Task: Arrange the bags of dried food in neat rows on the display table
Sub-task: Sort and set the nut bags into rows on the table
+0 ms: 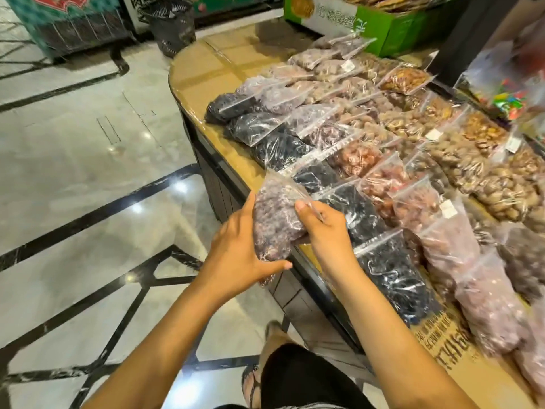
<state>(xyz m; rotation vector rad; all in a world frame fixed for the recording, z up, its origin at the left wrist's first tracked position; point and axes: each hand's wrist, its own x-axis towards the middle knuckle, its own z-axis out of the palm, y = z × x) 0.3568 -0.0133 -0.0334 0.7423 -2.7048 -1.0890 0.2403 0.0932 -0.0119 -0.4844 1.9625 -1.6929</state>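
Both hands hold one clear zip bag of purplish-brown dried fruit (275,219) upright, just off the near edge of the display table (203,75). My left hand (239,255) cups its left side and bottom. My right hand (324,228) grips its right side, thumb on the plastic. On the table, bags lie in slanted rows: black dried fruit (392,273) nearest the edge, reddish-brown fruit (380,184) behind it, nuts (460,160) further right. Pale purple bags (495,308) lie at the near right.
A green carton (392,28) stands at the table's far end. A black mesh bin (171,25) sits on the marble floor at the back. Bagged colourful sweets (507,93) hang at the upper right. Bare tabletop shows at the far left end.
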